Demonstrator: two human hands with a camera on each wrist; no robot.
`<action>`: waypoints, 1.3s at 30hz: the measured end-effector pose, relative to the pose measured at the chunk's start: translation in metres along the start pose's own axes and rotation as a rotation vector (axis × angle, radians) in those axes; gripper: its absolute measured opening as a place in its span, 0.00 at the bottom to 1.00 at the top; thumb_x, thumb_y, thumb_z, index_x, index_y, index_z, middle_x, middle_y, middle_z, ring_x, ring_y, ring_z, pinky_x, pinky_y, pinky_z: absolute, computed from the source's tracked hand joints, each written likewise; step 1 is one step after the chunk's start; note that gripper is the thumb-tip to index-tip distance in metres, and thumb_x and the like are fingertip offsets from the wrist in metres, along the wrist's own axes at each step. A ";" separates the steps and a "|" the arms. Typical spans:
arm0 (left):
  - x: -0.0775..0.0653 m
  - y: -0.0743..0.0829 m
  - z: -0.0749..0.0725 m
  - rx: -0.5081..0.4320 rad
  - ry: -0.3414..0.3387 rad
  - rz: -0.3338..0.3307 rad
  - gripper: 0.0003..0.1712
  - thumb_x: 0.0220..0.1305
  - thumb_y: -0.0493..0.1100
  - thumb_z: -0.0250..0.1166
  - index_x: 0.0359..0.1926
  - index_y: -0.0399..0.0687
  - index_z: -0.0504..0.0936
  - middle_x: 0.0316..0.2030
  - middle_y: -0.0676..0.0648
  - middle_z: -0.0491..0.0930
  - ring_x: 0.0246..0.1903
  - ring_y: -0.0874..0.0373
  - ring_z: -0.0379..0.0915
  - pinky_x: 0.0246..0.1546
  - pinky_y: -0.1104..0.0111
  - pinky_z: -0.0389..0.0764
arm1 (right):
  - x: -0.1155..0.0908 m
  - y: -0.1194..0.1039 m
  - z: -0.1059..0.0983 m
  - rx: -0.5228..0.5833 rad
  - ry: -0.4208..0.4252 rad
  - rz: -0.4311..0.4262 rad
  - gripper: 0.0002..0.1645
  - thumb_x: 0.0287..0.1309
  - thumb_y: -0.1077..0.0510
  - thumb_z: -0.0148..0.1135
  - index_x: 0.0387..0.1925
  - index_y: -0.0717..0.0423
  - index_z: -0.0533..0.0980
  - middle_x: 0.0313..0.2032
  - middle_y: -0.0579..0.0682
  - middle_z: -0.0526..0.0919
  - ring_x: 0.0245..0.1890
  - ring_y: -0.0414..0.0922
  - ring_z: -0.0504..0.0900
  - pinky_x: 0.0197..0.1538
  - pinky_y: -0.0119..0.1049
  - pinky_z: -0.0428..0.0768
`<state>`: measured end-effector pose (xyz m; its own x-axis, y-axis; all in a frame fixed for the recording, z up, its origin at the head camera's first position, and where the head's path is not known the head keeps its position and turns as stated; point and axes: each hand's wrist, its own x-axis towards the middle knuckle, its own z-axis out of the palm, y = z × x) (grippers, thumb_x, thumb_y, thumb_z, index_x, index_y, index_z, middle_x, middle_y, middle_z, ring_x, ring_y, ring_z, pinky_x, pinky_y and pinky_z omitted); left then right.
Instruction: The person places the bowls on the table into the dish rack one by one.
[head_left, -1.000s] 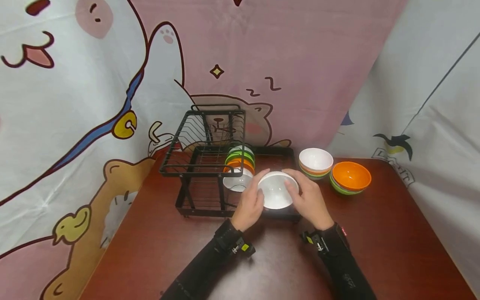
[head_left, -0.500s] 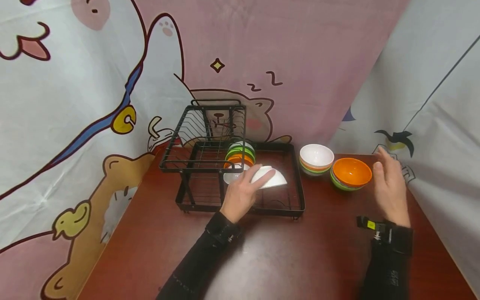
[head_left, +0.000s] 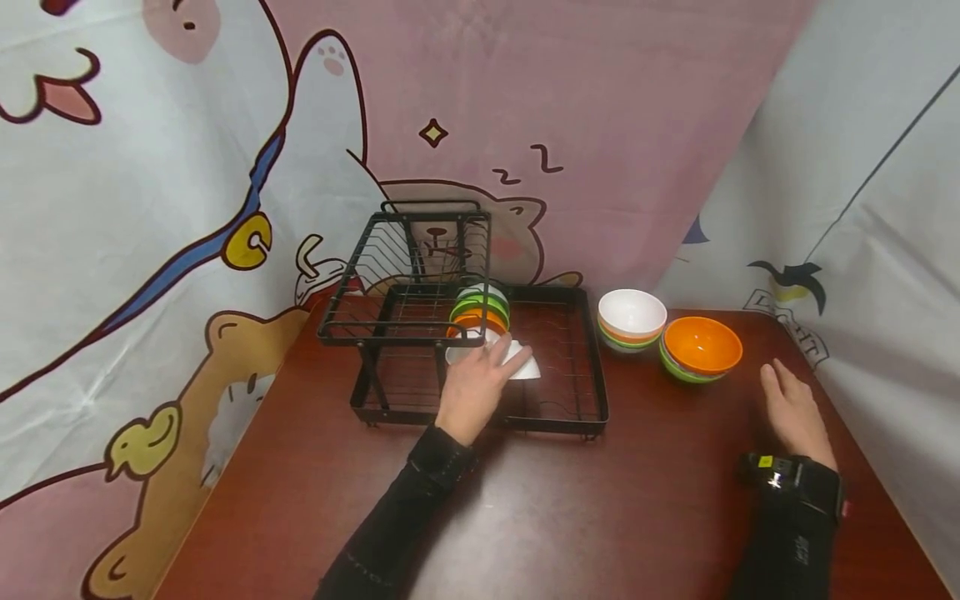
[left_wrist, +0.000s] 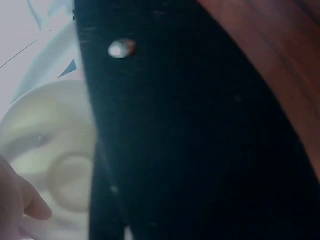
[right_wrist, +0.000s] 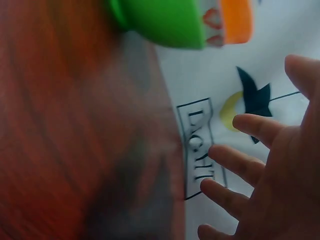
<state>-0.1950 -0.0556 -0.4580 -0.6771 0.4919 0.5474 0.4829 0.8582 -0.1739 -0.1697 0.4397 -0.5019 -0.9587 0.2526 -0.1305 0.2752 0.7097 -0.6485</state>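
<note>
My left hand holds a white bowl turned on its side in the lower tray of a black dish rack. The bowl stands right in front of a row of tilted bowls, among them an orange bowl and a green bowl. In the left wrist view a fingertip lies over the white bowl, while a dark sleeve hides most of the rest. Off to the right, my right hand holds nothing, its fingers spread in the right wrist view. Nearest it is a stack topped by an orange bowl.
Another stack, topped by a white bowl, stands between the rack and the orange-topped stack. The rack's upper wire shelf rises over its left half. A printed cloth hangs behind the brown table.
Both hands held the white bowl facing up; it has since been tipped sideways and moved left against the row by the left hand. The right hand let go and moved right.
</note>
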 end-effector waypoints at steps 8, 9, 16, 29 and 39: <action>-0.001 0.001 0.011 0.067 -0.046 -0.034 0.30 0.56 0.32 0.73 0.56 0.67 0.86 0.50 0.53 0.85 0.37 0.56 0.82 0.24 0.65 0.82 | 0.003 0.012 0.004 0.000 -0.033 0.027 0.47 0.79 0.32 0.19 0.83 0.58 0.34 0.79 0.75 0.34 0.78 0.78 0.36 0.70 0.81 0.43; -0.002 0.001 0.012 0.068 -0.040 -0.042 0.29 0.56 0.32 0.73 0.55 0.67 0.87 0.49 0.53 0.85 0.35 0.56 0.82 0.23 0.65 0.81 | 0.003 0.014 0.005 0.001 -0.035 0.029 0.47 0.79 0.32 0.19 0.82 0.59 0.34 0.79 0.75 0.35 0.78 0.78 0.36 0.71 0.80 0.43; -0.005 0.002 0.026 0.084 0.033 -0.122 0.21 0.56 0.34 0.73 0.48 0.63 0.91 0.48 0.51 0.88 0.35 0.54 0.83 0.29 0.64 0.81 | 0.004 0.022 0.007 -0.005 -0.069 0.040 0.49 0.78 0.31 0.19 0.82 0.61 0.35 0.78 0.76 0.36 0.77 0.80 0.36 0.71 0.81 0.36; -0.003 0.006 0.031 0.142 -0.025 -0.264 0.16 0.58 0.36 0.72 0.47 0.57 0.89 0.45 0.50 0.89 0.48 0.51 0.85 0.49 0.55 0.81 | 0.003 0.025 0.010 0.011 -0.086 0.067 0.51 0.76 0.28 0.19 0.82 0.60 0.35 0.78 0.76 0.34 0.77 0.79 0.31 0.71 0.79 0.26; -0.001 0.007 0.027 0.060 -0.116 -0.283 0.34 0.45 0.44 0.81 0.57 0.57 0.83 0.53 0.48 0.86 0.58 0.47 0.79 0.61 0.47 0.77 | 0.003 0.023 0.007 0.002 -0.106 0.080 0.53 0.76 0.28 0.18 0.81 0.64 0.35 0.78 0.77 0.33 0.77 0.79 0.30 0.71 0.79 0.25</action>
<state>-0.2051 -0.0461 -0.4819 -0.8402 0.2428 0.4849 0.2349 0.9689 -0.0780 -0.1671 0.4518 -0.5225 -0.9360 0.2374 -0.2600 0.3509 0.6889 -0.6342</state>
